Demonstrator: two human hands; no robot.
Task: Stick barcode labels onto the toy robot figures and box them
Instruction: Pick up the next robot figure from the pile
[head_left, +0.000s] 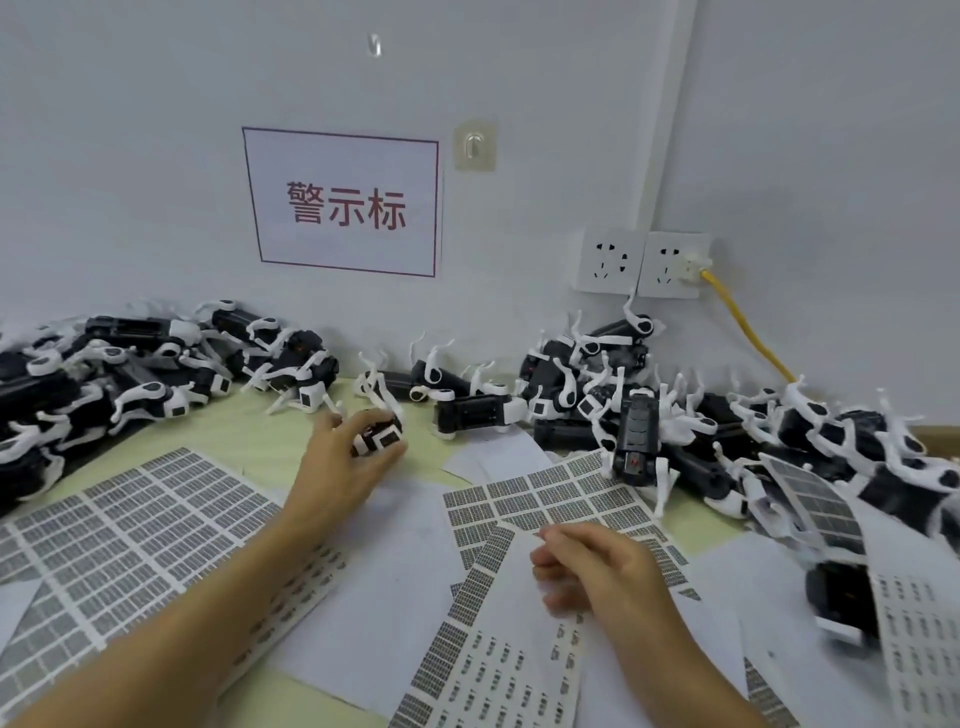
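My left hand reaches forward and grips a black and white toy robot figure near the middle of the table, its white legs sticking up behind. My right hand hovers lower down over a barcode label sheet, fingers curled, thumb and forefinger pinched together; whether a label is between them is too small to tell. Piles of the same robot figures lie at the back left and back right along the wall.
More label sheets and white backing papers cover the yellow-green tabletop. On the wall hang a red-lettered sign, two sockets and a yellow cable. No box is in view.
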